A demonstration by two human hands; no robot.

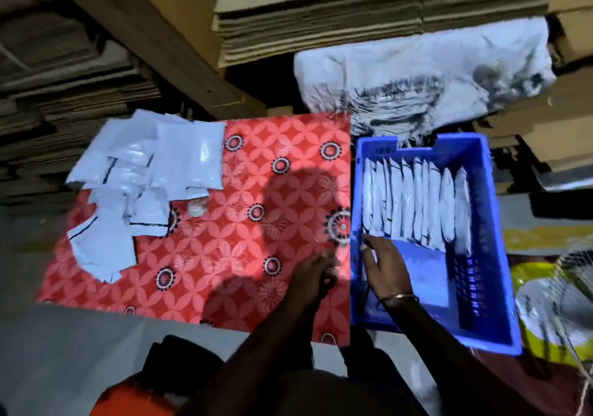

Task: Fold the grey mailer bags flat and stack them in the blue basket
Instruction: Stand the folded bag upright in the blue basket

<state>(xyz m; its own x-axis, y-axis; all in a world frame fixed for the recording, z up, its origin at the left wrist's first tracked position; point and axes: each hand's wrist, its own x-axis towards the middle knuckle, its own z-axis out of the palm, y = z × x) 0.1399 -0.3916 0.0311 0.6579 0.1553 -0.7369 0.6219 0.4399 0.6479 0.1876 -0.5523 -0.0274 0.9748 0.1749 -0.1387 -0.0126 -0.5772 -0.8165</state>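
Neither hand holds a bag, as far as I can see: my right hand lies with fingers spread inside the blue basket, fingertips at the row of folded mailers standing on edge along its far side; my left hand rests loosely curled near the red patterned board's right edge. Unfolded grey mailer bags lie heaped at its far left corner. I judge them light, limp and slick, best pinched at a corner. A small round object sits beside the heap; flattened cardboard and a white sack stand beyond.

left hand curled; right hand spread
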